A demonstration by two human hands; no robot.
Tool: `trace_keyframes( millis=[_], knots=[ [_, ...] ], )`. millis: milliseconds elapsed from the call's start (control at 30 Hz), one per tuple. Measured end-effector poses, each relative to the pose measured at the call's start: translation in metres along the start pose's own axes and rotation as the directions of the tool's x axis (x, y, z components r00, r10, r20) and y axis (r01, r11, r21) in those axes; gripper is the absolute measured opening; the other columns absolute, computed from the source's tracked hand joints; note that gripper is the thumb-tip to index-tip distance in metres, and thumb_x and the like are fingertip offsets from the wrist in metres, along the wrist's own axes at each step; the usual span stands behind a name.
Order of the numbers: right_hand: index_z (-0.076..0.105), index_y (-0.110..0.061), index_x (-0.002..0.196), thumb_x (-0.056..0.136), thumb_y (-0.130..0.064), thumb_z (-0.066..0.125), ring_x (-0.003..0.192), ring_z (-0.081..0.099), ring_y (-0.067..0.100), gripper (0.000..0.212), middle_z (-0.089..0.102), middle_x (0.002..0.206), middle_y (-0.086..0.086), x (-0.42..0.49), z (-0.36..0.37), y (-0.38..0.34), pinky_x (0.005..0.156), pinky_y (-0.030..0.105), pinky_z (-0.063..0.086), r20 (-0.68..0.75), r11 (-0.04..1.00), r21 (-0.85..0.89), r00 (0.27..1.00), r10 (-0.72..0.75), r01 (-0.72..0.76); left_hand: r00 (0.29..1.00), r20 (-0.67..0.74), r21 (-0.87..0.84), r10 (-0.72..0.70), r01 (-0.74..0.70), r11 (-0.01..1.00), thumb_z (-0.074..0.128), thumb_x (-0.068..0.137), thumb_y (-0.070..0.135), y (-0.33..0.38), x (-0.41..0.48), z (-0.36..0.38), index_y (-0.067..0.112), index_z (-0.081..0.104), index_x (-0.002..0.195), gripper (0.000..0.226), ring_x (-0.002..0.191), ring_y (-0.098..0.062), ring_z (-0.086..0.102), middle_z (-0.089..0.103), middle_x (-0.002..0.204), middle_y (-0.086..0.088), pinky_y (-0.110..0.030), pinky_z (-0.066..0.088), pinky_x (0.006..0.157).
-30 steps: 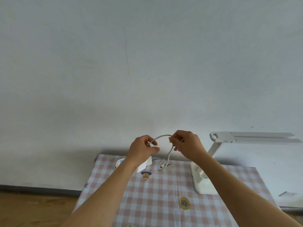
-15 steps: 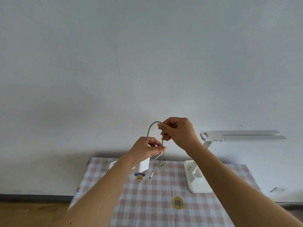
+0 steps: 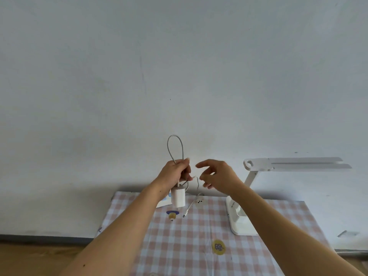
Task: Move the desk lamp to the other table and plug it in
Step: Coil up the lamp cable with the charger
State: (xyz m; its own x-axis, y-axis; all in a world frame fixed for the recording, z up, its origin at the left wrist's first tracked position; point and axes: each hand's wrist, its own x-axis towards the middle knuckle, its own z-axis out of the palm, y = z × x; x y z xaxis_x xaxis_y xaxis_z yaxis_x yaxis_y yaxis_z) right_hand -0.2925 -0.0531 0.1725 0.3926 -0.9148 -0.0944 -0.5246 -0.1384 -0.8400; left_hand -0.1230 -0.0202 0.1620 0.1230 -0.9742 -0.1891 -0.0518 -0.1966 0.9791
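The step seemed to be freeing the thin white cable point(image 3: 175, 135). It would go best with the loop pinched high and the loose end drawn out slowly (a tug could swing the white block adapter point(image 3: 178, 198)). At centre frame, the left hand point(image 3: 175, 172) gripped the loop, the adapter dangling beneath. The right hand point(image 3: 217, 174) hovered beside it, fingers loosely spread, apparently holding nothing. The white folding-arm desk lamp point(image 3: 288, 163) stood on the pink-checked worktop point(image 3: 179, 246), lower right.

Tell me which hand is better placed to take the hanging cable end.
Right. The right hand is open and free, beside the dangling cable end and nearer the lamp. The left hand grips the cable loop, with the adapter hanging below.
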Motion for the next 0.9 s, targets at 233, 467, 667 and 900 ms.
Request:
trace_keyframes(
  millis=[233,467,667,900],
  knots=[
    [0.065,-0.028,0.097,0.078,-0.019,0.070,0.070,0.058,0.015,0.021,0.062,0.081,-0.003,-0.005,0.020,0.003,0.069,0.031,0.055,0.167,0.953,-0.294,0.986,-0.029,0.078,1.000,-0.002,-0.148,0.027,-0.027,0.989,0.044,0.100,0.024,0.010,-0.003,0.000,0.010,0.059,0.072,0.034,0.044,-0.010,0.043,0.038,0.044,0.005,-0.030,0.053,0.064],
    [0.066,-0.019,0.073,0.074,-0.013,0.060,0.086,0.064,0.018,0.008,0.070,0.087,-0.001,-0.004,0.014,0.003,0.080,0.037,0.056,0.176,0.899,-0.427,0.984,-0.021,0.095,0.996,-0.090,-0.272,0.007,-0.031,0.962,0.042,0.101,0.024,0.005,-0.004,-0.006,0.009,0.056,0.070,0.037,0.041,-0.012,0.042,0.038,0.043,0.003,-0.033,0.052,0.066],
    [0.072,-0.020,0.087,0.074,-0.011,0.063,0.077,0.070,0.022,0.018,0.071,0.089,0.003,-0.006,0.007,0.041,0.075,0.033,0.059,0.180,0.805,-0.591,0.966,0.185,-0.044,0.962,-0.273,-0.492,-0.012,-0.128,0.861,0.041,0.101,0.026,0.008,0.004,-0.026,0.010,0.052,0.067,0.038,0.039,-0.014,0.051,0.045,0.042,0.002,-0.034,0.047,0.067],
    [0.068,-0.018,0.076,0.079,-0.013,0.051,0.062,0.065,0.019,0.018,0.071,0.077,0.001,0.001,0.006,0.045,0.060,0.023,0.052,-0.003,0.885,-0.445,0.988,0.152,-0.137,0.990,-0.140,-0.003,0.025,-0.026,1.000,0.047,0.097,0.021,0.004,-0.002,-0.022,0.012,0.060,0.073,0.029,0.037,-0.008,0.036,0.043,0.055,0.000,-0.021,0.034,0.043]
  ],
)
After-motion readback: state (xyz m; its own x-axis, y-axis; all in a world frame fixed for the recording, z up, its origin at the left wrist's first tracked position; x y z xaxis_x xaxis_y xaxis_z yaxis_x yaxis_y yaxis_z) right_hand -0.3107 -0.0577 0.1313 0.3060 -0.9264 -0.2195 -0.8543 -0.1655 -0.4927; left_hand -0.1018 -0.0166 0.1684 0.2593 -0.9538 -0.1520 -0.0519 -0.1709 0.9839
